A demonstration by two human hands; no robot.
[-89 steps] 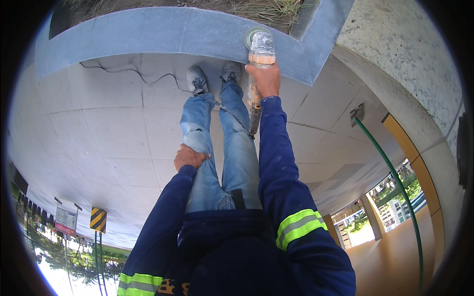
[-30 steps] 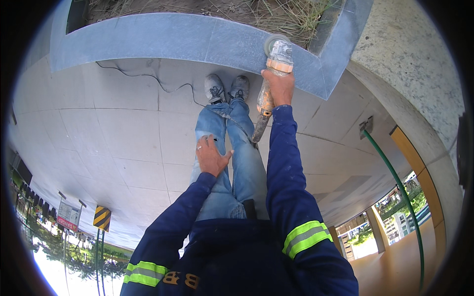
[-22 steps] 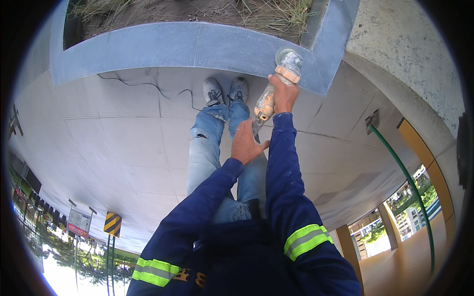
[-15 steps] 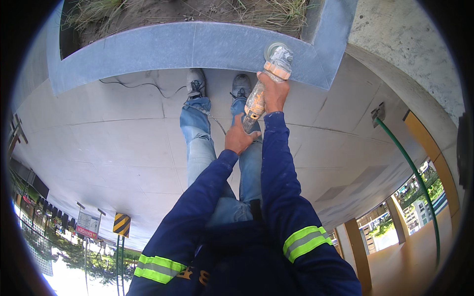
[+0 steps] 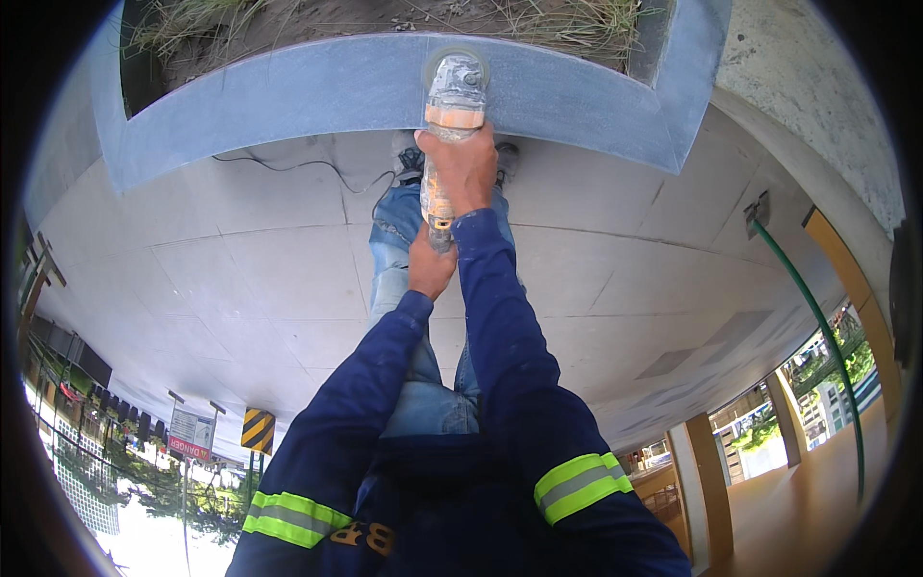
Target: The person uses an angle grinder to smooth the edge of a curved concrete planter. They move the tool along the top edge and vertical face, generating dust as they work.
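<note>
Both hands hold a dusty angle grinder (image 5: 437,192) with an orange-and-grey body. Its round disc (image 5: 475,56) lies over the top face of a blue-grey stone curb (image 5: 288,94). My right hand (image 5: 464,169) is wrapped round the body just behind the grinder's head. Farther back, my left hand (image 5: 430,263) grips the rear end of the tool near my legs. Whether the disc touches the stone I cannot tell from above.
Dry grass and soil (image 5: 385,21) fill the bed behind the curb. A dark cord (image 5: 308,165) trails across the paving left of my shoes. To the right stand a green pole (image 5: 817,317) and a concrete wall (image 5: 808,87). A striped sign (image 5: 258,430) shows at lower left.
The grinder has moved left along the curb, with both hands still on it. Its head now points straight away from me rather than slanting right.
</note>
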